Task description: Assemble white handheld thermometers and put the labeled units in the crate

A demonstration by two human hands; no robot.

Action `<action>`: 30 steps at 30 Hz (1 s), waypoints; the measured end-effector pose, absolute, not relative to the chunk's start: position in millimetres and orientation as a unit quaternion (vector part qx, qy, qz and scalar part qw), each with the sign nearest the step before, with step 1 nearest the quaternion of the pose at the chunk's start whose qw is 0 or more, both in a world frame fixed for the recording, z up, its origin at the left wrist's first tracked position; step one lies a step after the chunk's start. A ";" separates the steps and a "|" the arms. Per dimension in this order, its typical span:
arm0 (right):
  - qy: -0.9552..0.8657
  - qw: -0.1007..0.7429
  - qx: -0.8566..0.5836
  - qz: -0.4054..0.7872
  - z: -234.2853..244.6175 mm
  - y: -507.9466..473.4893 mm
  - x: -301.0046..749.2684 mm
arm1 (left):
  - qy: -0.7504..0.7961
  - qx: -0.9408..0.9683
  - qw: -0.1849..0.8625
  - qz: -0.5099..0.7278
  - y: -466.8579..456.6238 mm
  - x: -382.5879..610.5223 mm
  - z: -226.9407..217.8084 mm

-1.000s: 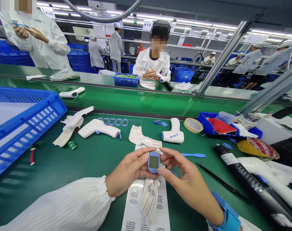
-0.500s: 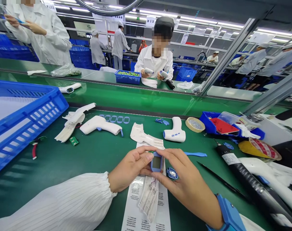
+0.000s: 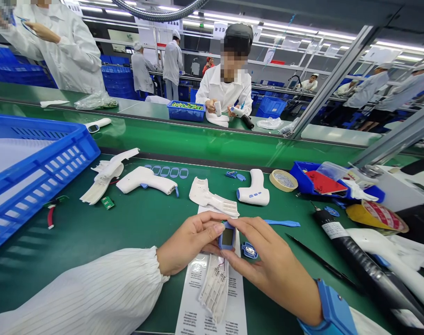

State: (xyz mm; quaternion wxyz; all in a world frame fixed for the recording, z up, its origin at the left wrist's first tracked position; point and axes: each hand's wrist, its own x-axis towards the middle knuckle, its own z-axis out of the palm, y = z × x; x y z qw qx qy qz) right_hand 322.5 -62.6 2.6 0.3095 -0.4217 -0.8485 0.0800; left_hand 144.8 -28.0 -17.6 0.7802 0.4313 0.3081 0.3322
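Note:
Both of my hands hold a small display module (image 3: pixel 227 236) with a grey screen and a blue frame. My left hand (image 3: pixel 192 239) pinches it from the left, thumb at the frame's upper corner. My right hand (image 3: pixel 267 258) grips its top and lower right edge between fingers and thumb. Below it extends a white gun-shaped shell half (image 3: pixel 214 291), with ribs and thin wires, over a printed sheet (image 3: pixel 192 302). A blue part with a metal disc (image 3: pixel 249 250) lies beside my right hand. Beyond my fingers rests another white shell half (image 3: pixel 212 197).
White infrared thermometers (image 3: pixel 254 188) and shell parts (image 3: pixel 109 177) lie on the green bench. A blue crate (image 3: pixel 75 151) stands left. At right are a black electric screwdriver (image 3: pixel 358 260), tweezers (image 3: pixel 319 258) and a screw dish (image 3: pixel 283 180). A co-worker (image 3: pixel 225 86) sits across the conveyor.
A white thermometer on the conveyor has slid left. My hands stay nearly in place, with the display module and shell half tilted slightly. The co-worker opposite has turned the white parts in their hands.

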 end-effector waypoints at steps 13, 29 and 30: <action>-0.845 0.317 -0.413 0.121 9.7 -59.1 325.9 | 0.297 0.414 0.798 0.322 -27.8 144.2 -16.3; -0.821 0.349 -0.402 0.205 6.6 -54.3 331.9 | 0.285 0.402 0.818 0.296 -24.3 143.9 -15.0; -0.821 0.353 -0.399 0.205 6.1 -54.3 332.0 | 0.284 0.401 0.819 0.295 -24.1 143.8 -14.7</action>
